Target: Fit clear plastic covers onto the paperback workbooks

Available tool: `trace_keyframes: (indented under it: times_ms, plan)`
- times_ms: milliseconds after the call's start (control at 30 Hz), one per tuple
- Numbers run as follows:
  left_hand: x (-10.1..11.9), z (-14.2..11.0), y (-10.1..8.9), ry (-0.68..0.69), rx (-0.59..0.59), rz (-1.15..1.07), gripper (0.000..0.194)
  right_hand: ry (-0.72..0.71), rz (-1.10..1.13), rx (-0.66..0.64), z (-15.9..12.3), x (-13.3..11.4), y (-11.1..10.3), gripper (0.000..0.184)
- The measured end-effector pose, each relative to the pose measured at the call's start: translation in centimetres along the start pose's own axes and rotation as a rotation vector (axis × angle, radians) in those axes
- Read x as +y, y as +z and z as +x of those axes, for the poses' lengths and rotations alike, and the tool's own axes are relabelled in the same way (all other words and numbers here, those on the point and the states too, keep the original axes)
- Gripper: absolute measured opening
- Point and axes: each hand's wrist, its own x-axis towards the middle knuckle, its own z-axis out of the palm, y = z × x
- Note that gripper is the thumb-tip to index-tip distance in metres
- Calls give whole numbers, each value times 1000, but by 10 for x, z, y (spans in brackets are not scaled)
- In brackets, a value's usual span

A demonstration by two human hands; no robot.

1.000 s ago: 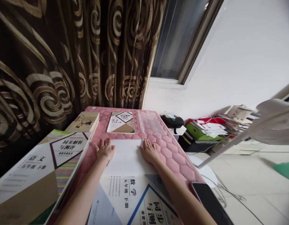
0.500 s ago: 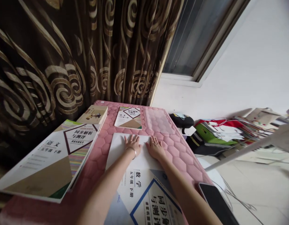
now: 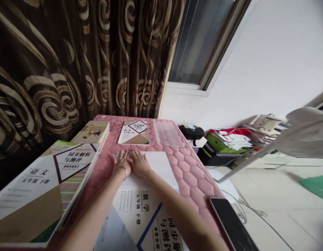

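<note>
A white and blue maths workbook [image 3: 125, 218] lies on the pink padded tabletop cover [image 3: 203, 188], its printed title turned sideways. My left hand [image 3: 122, 164], a bracelet at its wrist, rests on the far left corner of the workbook's plain white end. Right beside it, my right hand [image 3: 139, 164] presses flat on the same white end, fingers spread and pointing away from me. The two hands touch or nearly touch; neither grips anything. Just beyond them lies a smaller booklet [image 3: 133, 133] with a diamond-framed title.
To the left, a large language workbook [image 3: 46, 191] lies beside a beige book [image 3: 92, 131]. A translucent plastic sheet [image 3: 168, 134] lies at the far right of the table. A dark-screened device [image 3: 232, 223] sits on the right edge. Past it stand a white lamp [image 3: 252, 155] and piled papers [image 3: 236, 141].
My right hand has slid left across the white end to beside my left hand. My left hand now lies at the far left corner. The view has turned slightly right.
</note>
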Motion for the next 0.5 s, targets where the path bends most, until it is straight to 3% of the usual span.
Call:
trace_keyframes:
  times_ms: [100, 333, 500]
  plan:
    - [-2, 1, 0, -2, 3, -6, 60, -29, 56, -1, 1, 1, 7, 60]
    - [-4, 2, 2, 1, 38, -24, 67, 242, -12, 45, -31, 92, -16, 60]
    - [-3, 1, 0, 3, 43, -5, 66, 245, -62, 0, -47, 113, -27, 60]
